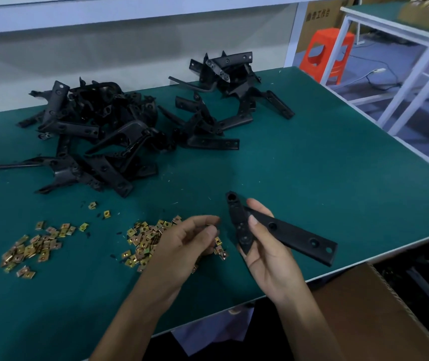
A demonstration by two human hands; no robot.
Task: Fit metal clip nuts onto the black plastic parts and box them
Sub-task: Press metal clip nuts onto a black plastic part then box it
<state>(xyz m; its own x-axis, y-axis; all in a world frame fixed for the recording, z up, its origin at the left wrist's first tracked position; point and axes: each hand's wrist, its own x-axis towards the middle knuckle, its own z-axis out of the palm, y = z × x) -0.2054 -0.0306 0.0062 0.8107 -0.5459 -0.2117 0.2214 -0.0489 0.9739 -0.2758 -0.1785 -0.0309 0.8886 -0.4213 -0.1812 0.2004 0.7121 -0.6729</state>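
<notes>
My right hand (265, 246) grips a black plastic part (294, 234) above the table's near edge, thumb across its narrow end, the long flat arm pointing right. My left hand (190, 238) hovers just left of it over a pile of brass-coloured clip nuts (144, 239), fingers curled with the tips pinched together; what they pinch is too dark and blurred to make out. A second scatter of clip nuts (33, 247) lies further left. A big heap of black parts (93, 134) and a smaller heap (224, 97) sit at the back of the green table (312, 165).
An open cardboard box (375, 308) stands below the table's near right corner, with dark parts beside it. An orange stool (325, 53) and a white metal rack (416, 61) stand beyond the right edge. A white shelf runs above the table's back.
</notes>
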